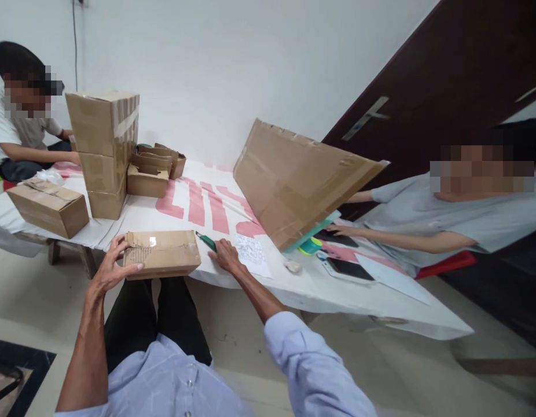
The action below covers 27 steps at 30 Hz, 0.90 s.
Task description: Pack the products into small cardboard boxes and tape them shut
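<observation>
A small closed cardboard box [172, 249] lies at the table's front edge, just beyond my knees. My left hand [114, 263] grips its left end, with the thumb on the near side and the fingers over the far corner. Tape and a patch of print show on its top. To the right of the box, my right hand [226, 255] is closed around a green box cutter [207, 240] whose tip points up and left, towards the box's right end. Beside that hand lies a white paper [253, 255] with rows of small round marks.
Taped boxes [103, 156] stand stacked at the left, near another box [51, 205] and open cartons [149, 176]. A large cardboard panel [303, 179] leans at right. Past it are a tape roll [310, 246] and a phone [350, 269]. Co-workers sit on both sides.
</observation>
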{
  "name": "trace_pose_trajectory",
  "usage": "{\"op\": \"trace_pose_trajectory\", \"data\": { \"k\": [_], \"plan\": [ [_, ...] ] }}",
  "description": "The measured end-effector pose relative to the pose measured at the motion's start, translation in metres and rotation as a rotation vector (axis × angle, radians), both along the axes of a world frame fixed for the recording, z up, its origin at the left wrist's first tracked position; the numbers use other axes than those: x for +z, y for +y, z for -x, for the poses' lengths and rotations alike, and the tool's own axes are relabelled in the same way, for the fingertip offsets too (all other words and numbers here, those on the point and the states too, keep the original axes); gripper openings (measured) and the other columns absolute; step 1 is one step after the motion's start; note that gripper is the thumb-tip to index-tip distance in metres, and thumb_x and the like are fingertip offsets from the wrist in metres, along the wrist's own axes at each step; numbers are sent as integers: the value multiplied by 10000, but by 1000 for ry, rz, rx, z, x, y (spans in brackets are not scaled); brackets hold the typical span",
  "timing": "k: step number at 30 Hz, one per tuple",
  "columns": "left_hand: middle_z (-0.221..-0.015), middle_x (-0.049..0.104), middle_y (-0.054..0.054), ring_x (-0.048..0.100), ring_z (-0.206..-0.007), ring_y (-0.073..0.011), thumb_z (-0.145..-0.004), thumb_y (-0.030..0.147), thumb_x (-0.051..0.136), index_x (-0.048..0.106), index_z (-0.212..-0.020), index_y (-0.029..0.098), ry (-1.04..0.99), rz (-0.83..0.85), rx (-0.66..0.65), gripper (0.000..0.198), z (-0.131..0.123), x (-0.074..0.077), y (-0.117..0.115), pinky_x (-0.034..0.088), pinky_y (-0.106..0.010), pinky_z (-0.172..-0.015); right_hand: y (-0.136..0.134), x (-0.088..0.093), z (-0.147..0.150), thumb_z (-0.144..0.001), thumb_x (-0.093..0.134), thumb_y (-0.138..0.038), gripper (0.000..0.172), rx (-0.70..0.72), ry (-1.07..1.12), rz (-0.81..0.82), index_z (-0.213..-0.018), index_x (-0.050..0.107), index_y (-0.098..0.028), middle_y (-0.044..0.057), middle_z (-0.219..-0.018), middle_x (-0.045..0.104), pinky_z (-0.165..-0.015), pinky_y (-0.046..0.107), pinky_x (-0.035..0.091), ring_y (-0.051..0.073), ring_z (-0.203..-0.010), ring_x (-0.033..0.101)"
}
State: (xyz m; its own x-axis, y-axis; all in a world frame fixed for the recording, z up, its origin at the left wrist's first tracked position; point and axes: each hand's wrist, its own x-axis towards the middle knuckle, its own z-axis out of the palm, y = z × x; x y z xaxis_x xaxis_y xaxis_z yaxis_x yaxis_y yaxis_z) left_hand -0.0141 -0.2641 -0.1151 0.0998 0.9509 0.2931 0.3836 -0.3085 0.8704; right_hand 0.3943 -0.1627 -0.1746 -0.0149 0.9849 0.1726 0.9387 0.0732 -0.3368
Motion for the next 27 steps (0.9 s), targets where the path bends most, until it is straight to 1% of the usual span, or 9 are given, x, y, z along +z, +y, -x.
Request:
{"op": "trace_pose_trajectory", "data": {
  "k": [6, 9, 12, 14, 15, 18, 20, 23, 27],
  "plan": [
    [-1546, 436, -99, 409, -1526, -362, -741, 576, 856, 699, -1226, 269, 1, 28, -16, 595, -1, -1, -1, 486, -496, -1195, 3, -8, 1, -910, 549, -144, 179, -29, 90, -51, -1007, 694, -182, 145, -1054, 654, -923, 389, 471, 282, -1033, 596],
    [-1551, 432, -87, 402, -1531, -356, -761, 551, 848, 691, -1274, 284, -7, 32, -45, 600, -2, 0, -1, 489, -490, -1198, 5, 5, 0, -997, 409, -215, 295, -68, 177, -127, -978, 701, -184, 106, -877, 648, -813, 358, 486, 250, -871, 597],
    [-1573, 423, -81, 389, -1542, -361, -778, 546, 840, 681, -1316, 306, -3, 27, -72, 610, -3, 1, -1, 494, -494, -1193, -1, 31, 7, -1072, 267, -341, 477, -76, 264, -202, -989, 701, -163, 76, -796, 652, -722, 338, 493, 233, -783, 594],
    [-1585, 415, -81, 380, -1549, -361, -778, 552, 842, 673, -1346, 316, 7, 25, -79, 638, -4, 1, -1, 491, -494, -1195, -13, 55, 21, -1079, 333, -464, 488, 29, 352, -257, -1023, 710, -159, 61, -835, 696, -711, 321, 510, 220, -788, 625],
    [-1588, 413, -82, 378, -1551, -358, -777, 555, 843, 668, -1360, 318, 11, 23, -80, 653, -4, 1, -1, 487, -493, -1198, -21, 68, 30, -1062, 421, -496, 451, 146, 424, -296, -1033, 723, -163, 59, -872, 725, -725, 317, 521, 217, -806, 649],
    [-1594, 407, -85, 379, -1547, -347, -763, 552, 858, 641, -1408, 315, 14, 16, -84, 721, -6, 1, -2, 482, -489, -1202, -48, 105, 59, -1019, 588, -446, 296, 510, 447, -349, -1039, 766, -210, 56, -983, 779, -817, 328, 550, 217, -881, 711],
    [-1588, 410, -92, 381, -1543, -344, -748, 543, 874, 631, -1421, 303, 9, 12, -96, 755, -6, 1, -3, 481, -490, -1202, -61, 124, 73, -1025, 599, -395, 244, 656, 371, -343, -1061, 773, -229, 59, -991, 784, -832, 332, 561, 213, -888, 724],
    [-1557, 439, -101, 393, -1527, -350, -731, 560, 885, 647, -1394, 288, 9, -3, -103, 754, -6, 1, -4, 485, -501, -1195, -68, 141, 81, -1050, 572, -366, 242, 760, 266, -325, -1096, 770, -235, 64, -984, 770, -823, 330, 569, 209, -892, 721],
    [-1540, 451, -98, 422, -1503, -352, -717, 575, 889, 660, -1378, 298, 32, -5, -85, 753, -7, 1, -4, 504, -500, -1170, -62, 151, 83, -1059, 577, -369, 235, 819, 157, -315, -1110, 771, -248, 62, -991, 750, -840, 331, 575, 208, -917, 712]
  ]
}}
